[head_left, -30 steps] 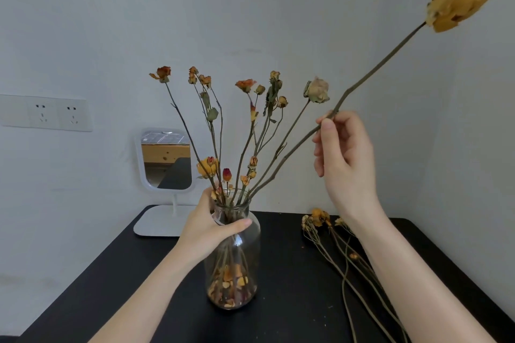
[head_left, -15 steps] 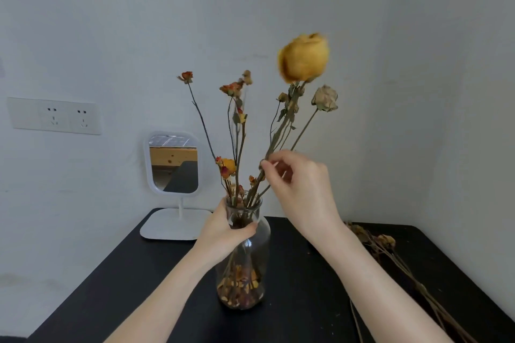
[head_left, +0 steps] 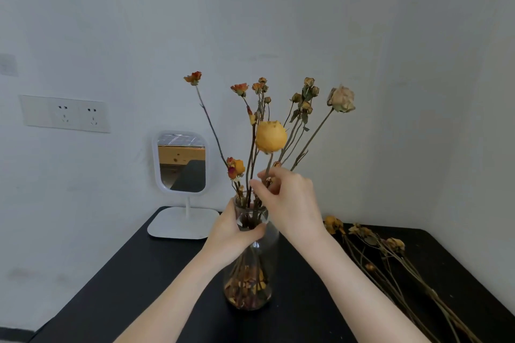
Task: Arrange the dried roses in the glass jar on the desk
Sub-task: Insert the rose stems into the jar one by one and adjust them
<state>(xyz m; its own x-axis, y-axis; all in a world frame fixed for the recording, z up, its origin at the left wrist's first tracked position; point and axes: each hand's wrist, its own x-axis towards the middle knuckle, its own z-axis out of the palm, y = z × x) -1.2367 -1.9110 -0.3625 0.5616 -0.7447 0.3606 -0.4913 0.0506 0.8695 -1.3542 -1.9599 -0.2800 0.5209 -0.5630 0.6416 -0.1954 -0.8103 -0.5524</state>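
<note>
A clear glass jar (head_left: 250, 281) stands on the black desk (head_left: 139, 287), with dry petals at its bottom and several dried roses (head_left: 306, 97) rising from its mouth. My left hand (head_left: 237, 234) wraps around the jar's neck. My right hand (head_left: 289, 198) is just above the rim, its fingers pinched on the stem of a large yellow rose (head_left: 271, 136), whose head sits low among the other stems. The stem's lower part runs into the jar behind my fingers.
Several loose dried roses (head_left: 373, 242) lie on the desk to the right of the jar, stems toward the front. A white standing mirror (head_left: 182, 164) sits at the back left. White walls close the back and right; a double socket (head_left: 65, 113) is at the left.
My right hand swung the yellow rose from far up right to upright over the jar, then pushed it down, so its head sits lower. My left hand stayed on the neck.
</note>
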